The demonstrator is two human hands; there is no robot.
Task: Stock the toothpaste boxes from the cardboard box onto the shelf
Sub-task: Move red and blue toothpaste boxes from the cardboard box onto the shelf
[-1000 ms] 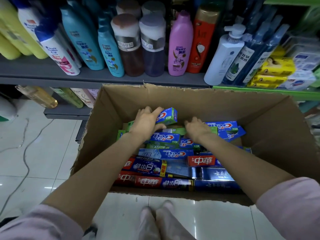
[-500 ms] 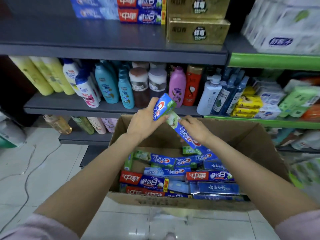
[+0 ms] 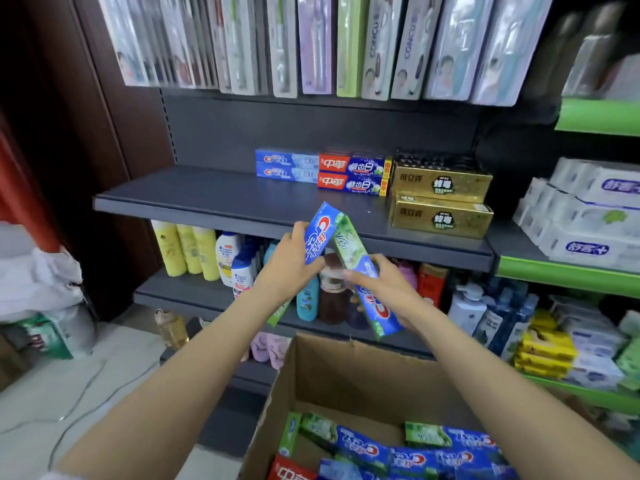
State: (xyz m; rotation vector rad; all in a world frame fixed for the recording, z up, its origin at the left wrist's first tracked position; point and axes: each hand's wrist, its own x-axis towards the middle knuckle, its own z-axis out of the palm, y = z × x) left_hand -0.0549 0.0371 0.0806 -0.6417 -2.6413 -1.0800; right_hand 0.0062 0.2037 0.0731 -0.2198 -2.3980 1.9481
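My left hand (image 3: 289, 263) grips a blue-and-green toothpaste box (image 3: 320, 233), tilted up to the right. My right hand (image 3: 384, 289) grips a second blue-and-green toothpaste box (image 3: 363, 275) that slants down to the right. The top ends of the two boxes meet just below the front edge of the grey shelf (image 3: 207, 199). On that shelf lie stacked blue toothpaste boxes (image 3: 286, 167), red-and-blue ones (image 3: 351, 174) and gold ones (image 3: 440, 199). The open cardboard box (image 3: 346, 372) stands below my arms, with several toothpaste boxes inside.
Toothbrush packs (image 3: 311, 46) hang above the grey shelf. Shampoo bottles (image 3: 225, 258) fill the shelf underneath it. White tissue packs (image 3: 585, 216) sit on green shelves to the right. A white sack (image 3: 38, 278) and a cable lie on the tiled floor at left.
Both hands lifted a toothpaste box each out of the cardboard box and rose to the level of the grey shelf. My view tilted up from the box to the shelves.
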